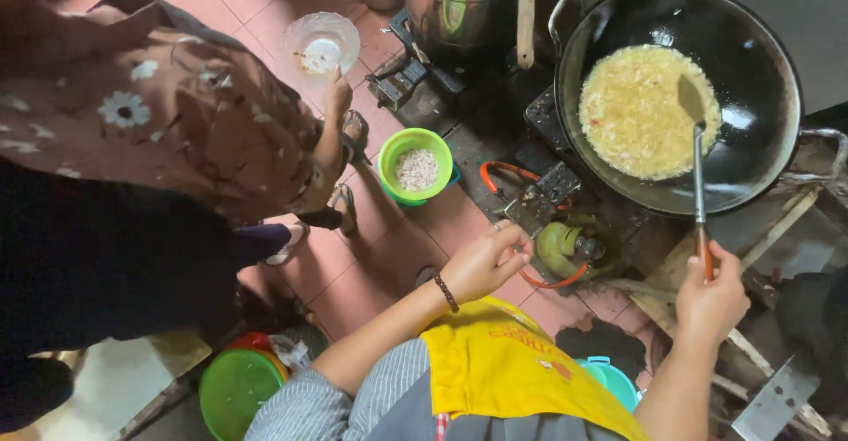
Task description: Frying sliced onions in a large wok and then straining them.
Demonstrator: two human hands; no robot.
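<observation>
Now right grip [709, 300] tight around spatula [697, 154], left grip [484, 262] loosely curled, empty

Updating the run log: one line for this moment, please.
right hand: grips long metal spatula in black wok | left hand: empty, beside green gas regulator | wok: yellow mixture

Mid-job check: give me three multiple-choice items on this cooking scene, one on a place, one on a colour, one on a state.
1. Where does the spatula's blade rest?
A. In the wok
B. In the steel pot
C. On the floor

2. What colour is the floor bowl of chopped bits?
A. Red
B. Green
C. White

3. What is the right hand doing?
A. Hanging empty
B. Gripping the spatula handle
C. Holding a glass bowl

Answers:
1 A, the blade lies in the yellow mixture.
2 B, its rim is bright green.
3 B, its fingers close round the handle; the left hand holds nothing.
</observation>
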